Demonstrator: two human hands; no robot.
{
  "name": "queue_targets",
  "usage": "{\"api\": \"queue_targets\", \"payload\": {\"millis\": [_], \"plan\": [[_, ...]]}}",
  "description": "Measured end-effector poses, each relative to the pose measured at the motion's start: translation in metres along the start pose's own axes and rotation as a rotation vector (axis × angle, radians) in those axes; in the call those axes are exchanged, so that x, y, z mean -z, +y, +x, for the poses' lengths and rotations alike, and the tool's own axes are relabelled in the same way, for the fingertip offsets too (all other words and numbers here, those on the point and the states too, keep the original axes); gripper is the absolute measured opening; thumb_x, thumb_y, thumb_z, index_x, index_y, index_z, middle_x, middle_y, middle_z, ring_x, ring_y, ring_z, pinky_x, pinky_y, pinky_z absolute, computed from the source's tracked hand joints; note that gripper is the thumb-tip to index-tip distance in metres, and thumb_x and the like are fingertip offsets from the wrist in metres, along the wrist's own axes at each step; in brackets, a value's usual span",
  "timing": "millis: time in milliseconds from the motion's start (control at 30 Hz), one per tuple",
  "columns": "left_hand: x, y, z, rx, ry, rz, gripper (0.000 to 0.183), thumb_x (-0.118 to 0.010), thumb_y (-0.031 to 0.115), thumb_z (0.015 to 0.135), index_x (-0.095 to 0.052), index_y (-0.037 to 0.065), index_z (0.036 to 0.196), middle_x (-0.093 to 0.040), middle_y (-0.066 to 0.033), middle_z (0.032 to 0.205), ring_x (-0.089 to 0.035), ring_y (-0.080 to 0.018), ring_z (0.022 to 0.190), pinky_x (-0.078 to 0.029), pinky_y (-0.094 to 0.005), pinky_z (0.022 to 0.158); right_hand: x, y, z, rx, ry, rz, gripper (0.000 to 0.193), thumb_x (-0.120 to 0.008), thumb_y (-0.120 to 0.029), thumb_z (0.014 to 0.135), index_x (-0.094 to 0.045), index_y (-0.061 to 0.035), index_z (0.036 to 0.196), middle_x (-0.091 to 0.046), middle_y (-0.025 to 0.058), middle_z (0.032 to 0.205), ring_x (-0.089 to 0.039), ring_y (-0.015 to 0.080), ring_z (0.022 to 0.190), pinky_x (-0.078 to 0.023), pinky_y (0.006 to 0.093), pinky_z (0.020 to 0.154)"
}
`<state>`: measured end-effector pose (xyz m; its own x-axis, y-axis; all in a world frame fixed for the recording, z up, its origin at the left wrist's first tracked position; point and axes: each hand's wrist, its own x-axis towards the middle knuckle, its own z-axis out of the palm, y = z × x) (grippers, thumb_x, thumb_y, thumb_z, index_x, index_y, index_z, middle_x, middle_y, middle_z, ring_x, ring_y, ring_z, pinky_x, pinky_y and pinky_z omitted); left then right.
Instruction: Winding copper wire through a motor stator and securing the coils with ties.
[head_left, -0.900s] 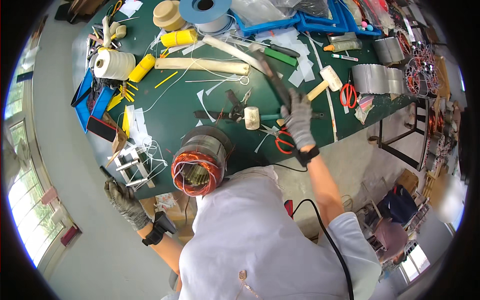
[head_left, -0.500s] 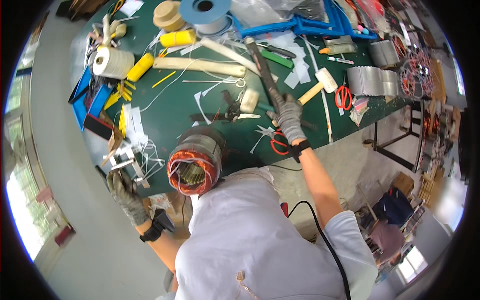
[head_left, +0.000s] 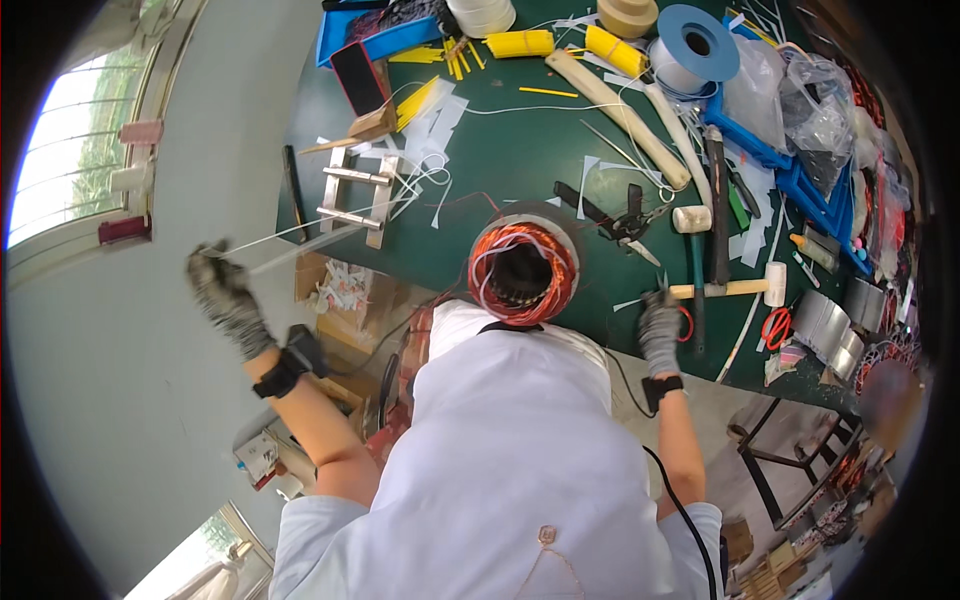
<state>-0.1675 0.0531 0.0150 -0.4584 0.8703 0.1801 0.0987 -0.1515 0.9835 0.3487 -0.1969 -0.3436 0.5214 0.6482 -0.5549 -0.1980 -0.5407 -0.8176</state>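
Note:
My left hand (head_left: 222, 300), in a grey glove, is closed on the end of a white cord (head_left: 275, 238) off the table's left edge. The cord runs taut to a metal frame (head_left: 358, 192) with crossbars at the table edge. My gloved right hand (head_left: 659, 330) closes over scissors, hiding most of them; a red handle loop (head_left: 686, 323) shows beside the fingers. Between the hands, a motor stator (head_left: 524, 270) with copper-coloured windings faces me at the front edge, white cord laced on its coils.
Beyond my right hand lie a dark bar (head_left: 716, 205), a dark-handled mallet (head_left: 697, 265) and a wooden-handled mallet (head_left: 735, 288). Pliers (head_left: 632, 222) rest behind the stator. Farther back are a wooden stick (head_left: 620, 118), a blue spool (head_left: 693, 45) and blue trays (head_left: 815, 200).
My view has swung left. The right hand has let go of the dark bar, now lying on the table, and moved to the scissors. My left hand has drawn cord outward from the metal frame.

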Motion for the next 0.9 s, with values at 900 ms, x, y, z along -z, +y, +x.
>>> {"api": "queue_targets", "payload": {"millis": [900], "plan": [[-0.088, -0.055, -0.091, -0.039, -0.542, 0.414, 0.012, -0.054, 0.007, 0.086, -0.054, 0.005, 0.098, -0.055, -0.0033, 0.088, -0.050, -0.0126, 0.079, -0.043, -0.0253, 0.072, -0.082, -0.181, 0.091, 0.728, 0.336, -0.968, 0.033, -0.054, -0.013, 0.075, -0.051, -0.0087, 0.108, -0.055, 0.0178, 0.101, -0.052, 0.0372, 0.091, -0.043, 0.0421, 0.081]]}}
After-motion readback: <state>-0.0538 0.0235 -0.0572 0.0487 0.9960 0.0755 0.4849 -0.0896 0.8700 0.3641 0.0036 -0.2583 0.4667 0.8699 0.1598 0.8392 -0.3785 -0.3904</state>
